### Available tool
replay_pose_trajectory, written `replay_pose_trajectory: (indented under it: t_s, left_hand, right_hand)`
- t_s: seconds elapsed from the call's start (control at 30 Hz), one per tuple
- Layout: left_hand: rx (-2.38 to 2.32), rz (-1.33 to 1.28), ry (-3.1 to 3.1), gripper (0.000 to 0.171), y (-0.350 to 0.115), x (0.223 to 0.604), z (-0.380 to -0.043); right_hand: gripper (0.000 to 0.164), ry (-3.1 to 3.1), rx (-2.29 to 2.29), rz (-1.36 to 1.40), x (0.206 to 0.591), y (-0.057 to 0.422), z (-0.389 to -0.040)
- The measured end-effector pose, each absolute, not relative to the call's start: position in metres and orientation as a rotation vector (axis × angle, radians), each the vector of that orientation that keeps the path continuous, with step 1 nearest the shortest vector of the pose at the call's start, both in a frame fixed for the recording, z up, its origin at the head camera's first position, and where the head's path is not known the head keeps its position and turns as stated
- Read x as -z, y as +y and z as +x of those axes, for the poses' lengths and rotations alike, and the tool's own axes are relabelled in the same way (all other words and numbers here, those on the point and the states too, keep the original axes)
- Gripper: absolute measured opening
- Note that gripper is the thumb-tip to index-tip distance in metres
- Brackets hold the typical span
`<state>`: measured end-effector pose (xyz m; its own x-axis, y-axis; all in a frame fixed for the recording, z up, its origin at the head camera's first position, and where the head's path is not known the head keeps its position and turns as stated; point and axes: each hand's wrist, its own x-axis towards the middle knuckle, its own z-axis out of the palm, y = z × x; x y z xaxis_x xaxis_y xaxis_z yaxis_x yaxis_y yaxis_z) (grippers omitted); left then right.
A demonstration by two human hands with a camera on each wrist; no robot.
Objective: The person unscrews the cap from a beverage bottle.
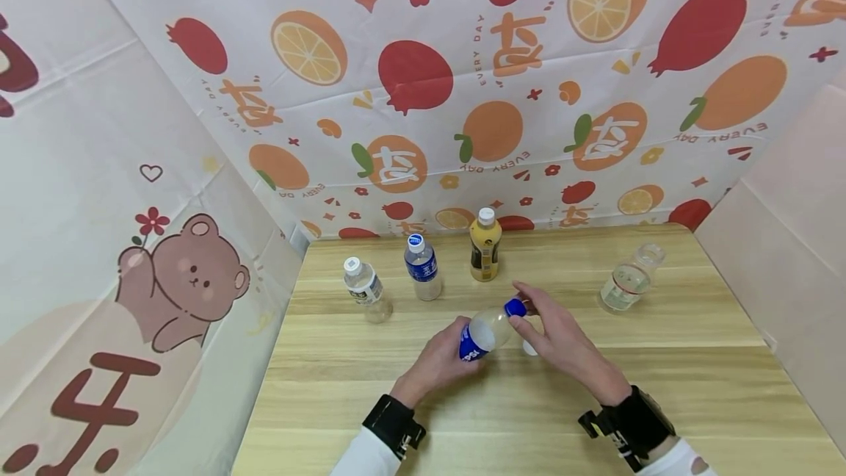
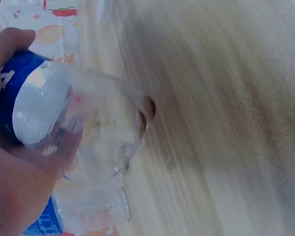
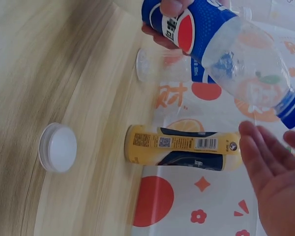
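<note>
Because the left grip (image 1: pixel 444 355) is clamped around the clear plastic bottle with a blue Pepsi label (image 1: pixel 490 330), this bottle depends on one hand only, tilted above the wooden tabletop (image 1: pixel 330 402), its neck toward the right. It seems empty and thin-walled, so I judge that too strong a squeeze could dent it, while too weak a hold could let it turn or drop.

The right grip (image 1: pixel 562 336) has thumb and fingers apart, just beside the round blue plastic cap (image 1: pixel 515 307) on the bottle; nothing appears pinched. If the fingers met the cap off-centre, they might push the neck aside or slip from its small rim.

Near and below the right grip, a round white lid (image 3: pixel 61 148) lies on the tabletop, where a low sweep of the palm could knock it away. Farther back stand a yellow white-capped bottle (image 1: pixel 485 248), a clear blue-labelled bottle (image 1: pixel 423 268) and a clear white-capped bottle (image 1: pixel 368 292); a falling bottle could possibly topple them. Well apart at the right is an uncapped clear jar (image 1: pixel 624 286); a wide forearm movement might tip it, and any liquid inside would spill.
</note>
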<state>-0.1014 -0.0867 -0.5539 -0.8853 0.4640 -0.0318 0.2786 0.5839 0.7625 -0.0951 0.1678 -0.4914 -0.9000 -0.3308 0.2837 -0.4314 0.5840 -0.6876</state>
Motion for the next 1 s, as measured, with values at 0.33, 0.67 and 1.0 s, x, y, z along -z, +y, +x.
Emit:
replay_pose_trajectory:
  t_s: [0.33,0.67,1.0]
  left_hand:
    - [-0.961,0.747,2.844,0.065,-0.0856,0.5514,-0.1038]
    - [-0.981,0.738,2.857,0.065,-0.086,0.5532,-0.1022]
    - [-1.023,0.702,2.823,0.064,-0.0861,0.5517,-0.1024]
  right_hand:
    - [0.032,-2.611,-1.14,0.496,0.4926,0.1634,-0.0969]
    - [0.033,-2.504,-1.149,0.69,0.4925,0.1633,-0.096]
    - [0.044,-2.471,-1.157,0.771,0.4942,0.1645,-0.095]
